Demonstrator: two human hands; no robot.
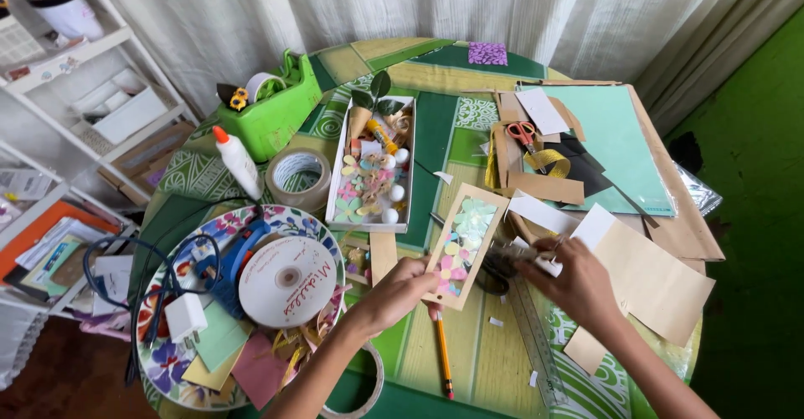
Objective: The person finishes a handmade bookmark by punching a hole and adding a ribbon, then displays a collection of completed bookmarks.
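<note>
White curtains hang behind our round tabletop (469,360), which wears a green patterned cloth and is crowded with craft supplies. Our left hand (400,293) pinches the lower corner of a cardboard frame (466,246) filled with pastel paper flowers, holding it tilted just above the cloth near the middle. Our right hand (574,281) hovers just beside it over loose brown and white paper scraps (645,277); its fingers curl around something small, but we cannot tell what it pinches. A pencil (443,354) lies near the front edge, beneath the frame. A flowered plate (167,360) at the left edge carries a ribbon spool (287,281). As we judge it, a grip on one corner alone could let the frame twist or slip, and the flowers might shake loose.
</note>
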